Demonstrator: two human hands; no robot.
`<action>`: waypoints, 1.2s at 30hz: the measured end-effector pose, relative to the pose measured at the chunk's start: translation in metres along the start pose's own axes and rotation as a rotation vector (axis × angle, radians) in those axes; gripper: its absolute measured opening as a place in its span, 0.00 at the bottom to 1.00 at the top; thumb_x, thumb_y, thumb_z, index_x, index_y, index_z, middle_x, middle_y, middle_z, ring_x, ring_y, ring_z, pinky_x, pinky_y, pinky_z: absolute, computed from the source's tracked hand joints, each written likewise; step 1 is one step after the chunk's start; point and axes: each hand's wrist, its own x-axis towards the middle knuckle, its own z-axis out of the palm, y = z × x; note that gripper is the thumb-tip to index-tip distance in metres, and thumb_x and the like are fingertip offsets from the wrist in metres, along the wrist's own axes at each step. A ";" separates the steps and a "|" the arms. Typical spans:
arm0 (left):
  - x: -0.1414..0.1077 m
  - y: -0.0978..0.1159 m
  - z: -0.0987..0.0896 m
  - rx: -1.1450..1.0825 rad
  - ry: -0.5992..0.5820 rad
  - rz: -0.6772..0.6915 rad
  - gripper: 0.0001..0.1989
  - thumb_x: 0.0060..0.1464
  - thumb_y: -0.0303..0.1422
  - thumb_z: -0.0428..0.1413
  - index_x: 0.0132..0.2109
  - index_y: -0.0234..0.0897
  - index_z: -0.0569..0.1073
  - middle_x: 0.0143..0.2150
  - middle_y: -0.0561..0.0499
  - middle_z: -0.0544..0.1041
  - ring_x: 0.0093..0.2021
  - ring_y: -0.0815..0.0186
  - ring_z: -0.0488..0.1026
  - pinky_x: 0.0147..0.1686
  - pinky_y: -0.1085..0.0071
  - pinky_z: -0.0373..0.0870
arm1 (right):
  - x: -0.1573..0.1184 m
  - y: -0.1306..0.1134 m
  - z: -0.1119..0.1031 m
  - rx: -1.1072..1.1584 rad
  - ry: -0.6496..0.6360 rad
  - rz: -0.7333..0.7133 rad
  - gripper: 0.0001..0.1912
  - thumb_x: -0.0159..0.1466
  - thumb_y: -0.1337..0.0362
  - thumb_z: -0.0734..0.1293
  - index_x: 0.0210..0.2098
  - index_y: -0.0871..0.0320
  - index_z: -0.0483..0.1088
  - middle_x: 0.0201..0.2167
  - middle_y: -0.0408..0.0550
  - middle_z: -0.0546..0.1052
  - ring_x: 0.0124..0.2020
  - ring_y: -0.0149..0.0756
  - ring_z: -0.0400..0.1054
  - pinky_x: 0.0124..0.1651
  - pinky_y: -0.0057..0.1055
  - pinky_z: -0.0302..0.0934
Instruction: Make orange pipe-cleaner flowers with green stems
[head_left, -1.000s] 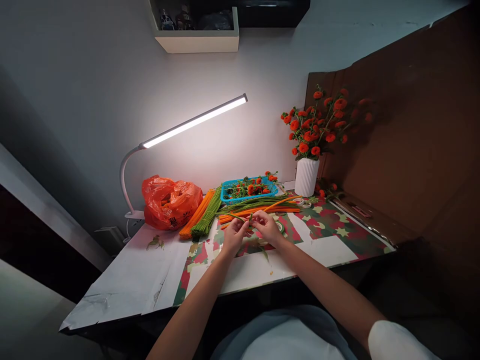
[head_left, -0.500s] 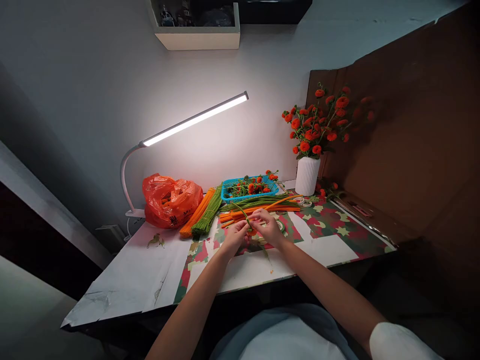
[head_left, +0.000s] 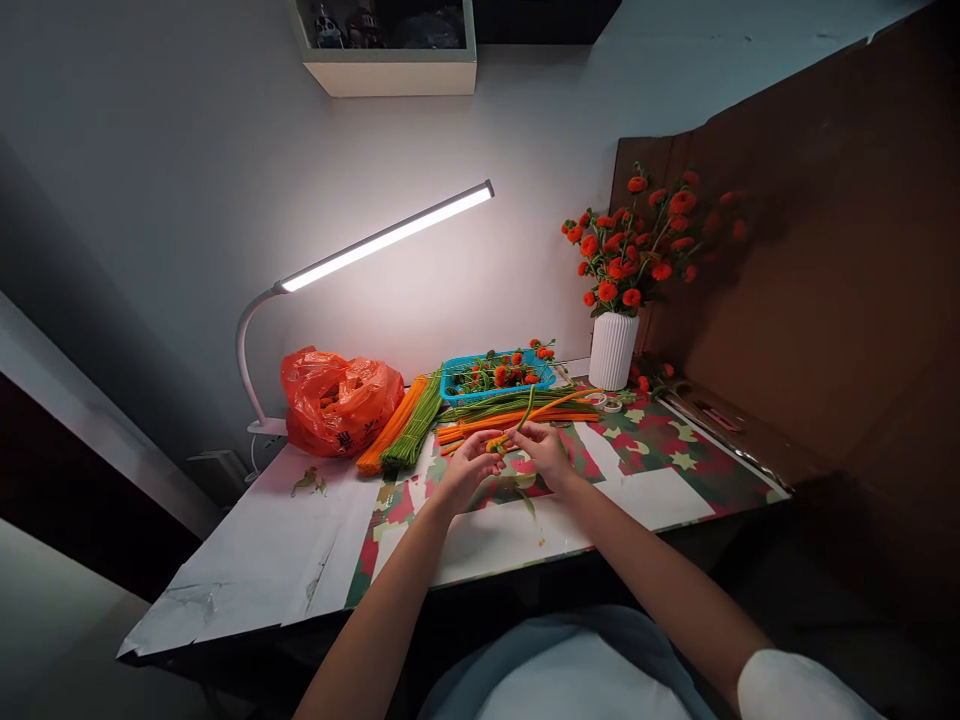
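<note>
On the head camera, the green stem [head_left: 532, 402] has swung across, leaning left half a second ago, now rising on the right, and its orange flower head [head_left: 496, 445] is out in view! The left hand [head_left: 462, 475] is half curled, thumb and fingers around that flower head; the right hand [head_left: 550, 459] pinches at the stem's lower end, fingertips together. All this above the desk [head_left: 247, 560], between its front edge and the blue basket [head_left: 480, 398] near the back edge.

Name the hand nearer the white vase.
Right: the right hand is left of the white vase, closer to the person; the left hand is farther left.
</note>
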 end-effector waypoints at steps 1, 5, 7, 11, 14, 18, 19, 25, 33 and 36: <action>-0.001 0.000 0.000 0.036 0.013 0.031 0.23 0.38 0.32 0.65 0.45 0.37 0.72 0.31 0.51 0.75 0.27 0.71 0.71 0.28 0.76 0.69 | 0.000 0.001 -0.001 -0.036 0.016 -0.025 0.22 0.49 0.46 0.71 0.16 0.57 0.65 0.16 0.41 0.66 0.23 0.31 0.62 0.27 0.29 0.58; -0.002 0.000 0.001 0.132 0.091 0.108 0.19 0.41 0.40 0.64 0.40 0.35 0.73 0.30 0.50 0.76 0.26 0.70 0.72 0.29 0.72 0.70 | -0.001 0.006 -0.002 -0.116 0.039 -0.064 0.20 0.51 0.46 0.70 0.19 0.57 0.69 0.18 0.43 0.70 0.22 0.32 0.63 0.26 0.29 0.59; 0.000 -0.001 0.000 0.135 0.118 0.121 0.19 0.41 0.42 0.64 0.38 0.34 0.74 0.29 0.50 0.76 0.26 0.69 0.73 0.29 0.71 0.71 | -0.003 0.007 -0.002 -0.112 0.009 -0.076 0.18 0.52 0.48 0.70 0.25 0.58 0.73 0.23 0.46 0.74 0.26 0.35 0.67 0.30 0.31 0.62; 0.004 -0.004 -0.004 0.107 0.164 0.127 0.20 0.38 0.43 0.65 0.35 0.33 0.73 0.26 0.51 0.76 0.24 0.69 0.73 0.26 0.73 0.71 | -0.011 0.000 -0.002 -0.178 -0.079 -0.252 0.11 0.55 0.54 0.70 0.31 0.55 0.77 0.32 0.49 0.78 0.36 0.40 0.72 0.41 0.37 0.65; 0.005 -0.004 -0.006 0.065 0.180 0.104 0.21 0.35 0.43 0.67 0.33 0.33 0.73 0.26 0.52 0.75 0.22 0.70 0.73 0.25 0.74 0.70 | -0.017 -0.007 -0.003 -0.269 -0.130 -0.414 0.08 0.59 0.57 0.69 0.31 0.53 0.77 0.33 0.49 0.78 0.39 0.40 0.72 0.44 0.38 0.65; 0.003 -0.002 -0.004 0.012 0.167 0.081 0.21 0.33 0.42 0.68 0.32 0.32 0.73 0.25 0.53 0.74 0.21 0.72 0.71 0.24 0.75 0.69 | -0.020 -0.011 -0.004 -0.381 -0.238 -0.528 0.08 0.61 0.58 0.66 0.32 0.52 0.77 0.33 0.48 0.78 0.39 0.40 0.71 0.44 0.39 0.64; 0.003 -0.002 -0.003 0.012 0.158 0.073 0.21 0.33 0.42 0.68 0.32 0.32 0.74 0.24 0.53 0.74 0.21 0.72 0.70 0.24 0.75 0.68 | -0.020 -0.011 -0.004 -0.408 -0.249 -0.542 0.09 0.62 0.58 0.66 0.32 0.52 0.77 0.32 0.48 0.78 0.38 0.40 0.71 0.44 0.39 0.63; 0.000 -0.001 0.002 0.075 0.112 0.058 0.19 0.34 0.42 0.68 0.30 0.32 0.75 0.23 0.54 0.73 0.20 0.74 0.68 0.23 0.76 0.67 | -0.018 -0.007 -0.004 -0.507 -0.240 -0.591 0.10 0.64 0.59 0.63 0.32 0.55 0.75 0.27 0.47 0.76 0.31 0.38 0.67 0.37 0.35 0.61; 0.003 -0.004 -0.001 -0.017 0.203 0.028 0.22 0.32 0.41 0.69 0.33 0.31 0.74 0.26 0.51 0.76 0.22 0.72 0.71 0.25 0.75 0.71 | -0.021 0.004 0.004 -0.505 0.030 -0.549 0.06 0.60 0.62 0.68 0.36 0.54 0.75 0.28 0.46 0.77 0.30 0.36 0.69 0.36 0.33 0.63; 0.004 -0.006 -0.002 -0.052 0.205 0.008 0.22 0.32 0.40 0.69 0.33 0.31 0.74 0.25 0.52 0.75 0.22 0.72 0.72 0.26 0.75 0.72 | -0.020 0.005 0.006 -0.479 0.010 -0.596 0.04 0.61 0.65 0.67 0.32 0.54 0.75 0.28 0.46 0.77 0.31 0.36 0.69 0.36 0.33 0.63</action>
